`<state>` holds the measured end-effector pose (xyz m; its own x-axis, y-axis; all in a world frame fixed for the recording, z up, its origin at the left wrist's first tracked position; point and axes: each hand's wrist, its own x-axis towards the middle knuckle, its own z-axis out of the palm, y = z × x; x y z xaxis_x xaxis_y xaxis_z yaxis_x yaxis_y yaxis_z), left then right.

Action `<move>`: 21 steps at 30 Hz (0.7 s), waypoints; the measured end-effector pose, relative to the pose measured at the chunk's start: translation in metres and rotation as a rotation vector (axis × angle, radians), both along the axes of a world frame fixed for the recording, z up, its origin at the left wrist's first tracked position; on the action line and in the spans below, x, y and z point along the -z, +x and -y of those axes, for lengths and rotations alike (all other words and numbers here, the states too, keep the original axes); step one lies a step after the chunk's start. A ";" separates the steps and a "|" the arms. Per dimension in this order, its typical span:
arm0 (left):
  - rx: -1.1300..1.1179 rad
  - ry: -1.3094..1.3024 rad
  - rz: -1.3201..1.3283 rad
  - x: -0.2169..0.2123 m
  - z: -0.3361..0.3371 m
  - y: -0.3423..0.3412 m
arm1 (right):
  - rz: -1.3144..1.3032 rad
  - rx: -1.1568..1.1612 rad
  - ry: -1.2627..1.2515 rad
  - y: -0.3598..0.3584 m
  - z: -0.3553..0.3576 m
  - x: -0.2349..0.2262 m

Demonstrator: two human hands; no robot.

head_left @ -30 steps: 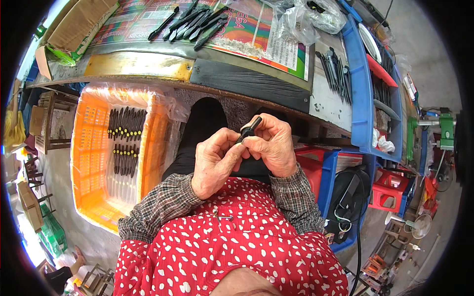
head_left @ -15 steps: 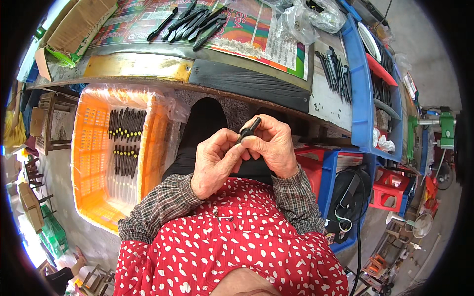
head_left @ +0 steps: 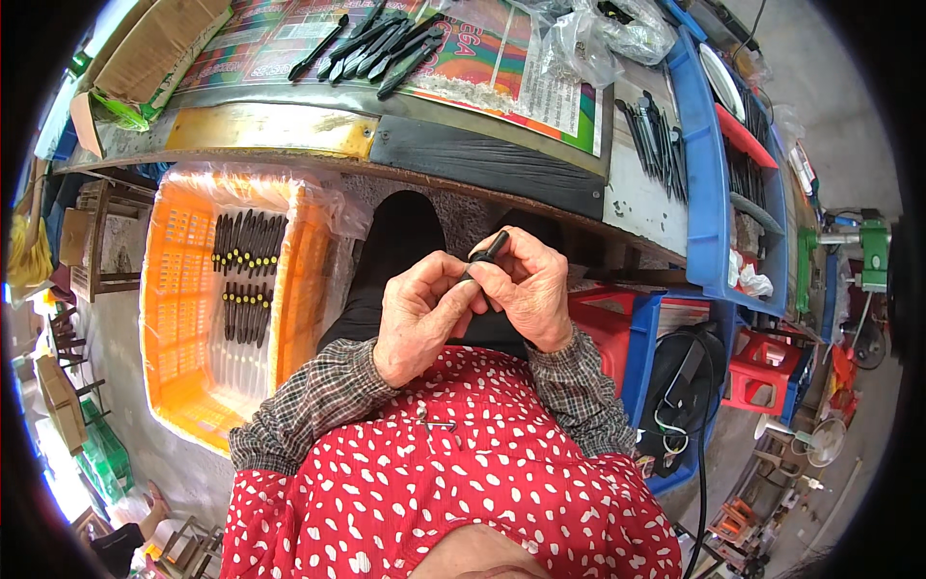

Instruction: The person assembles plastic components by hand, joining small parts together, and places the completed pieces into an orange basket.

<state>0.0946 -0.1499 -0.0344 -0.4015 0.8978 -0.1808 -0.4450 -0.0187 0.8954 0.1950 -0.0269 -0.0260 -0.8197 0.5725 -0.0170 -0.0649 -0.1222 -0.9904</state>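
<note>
Above my lap, both hands meet on a slim black pen-shaped piece (head_left: 496,244) that tilts up and to the right. My left hand (head_left: 421,317) is closed, its thumb and fingers pinching the lower end, which is mostly covered. My right hand (head_left: 530,297) is closed too, thumb and fingertips pressed around the middle of the same piece. To the left stands an orange plastic basket (head_left: 176,318), lined with clear plastic. In it lie two rows of black pen-shaped pieces (head_left: 248,243) with yellow ends.
Across the worktable (head_left: 482,159), a pile of loose black pieces (head_left: 381,50) lies at the back, with another bunch (head_left: 654,140) at the right. A blue tray (head_left: 706,193) sits at the table's right edge. Below it, a blue crate (head_left: 641,376) holds a black bag (head_left: 683,386).
My right thumb and fingers have shifted slightly on the black piece, and a little more of its upper end shows. My left hand keeps nearly the same place.
</note>
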 end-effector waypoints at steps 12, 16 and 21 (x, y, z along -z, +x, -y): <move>0.207 0.021 0.218 -0.005 0.002 -0.006 | -0.089 -0.120 -0.085 0.006 -0.019 0.005; 0.179 0.012 0.269 -0.004 -0.001 -0.006 | -0.073 0.020 0.025 0.000 -0.010 0.008; 0.149 0.005 0.247 0.002 0.002 -0.005 | -0.105 0.114 0.030 -0.001 -0.005 0.018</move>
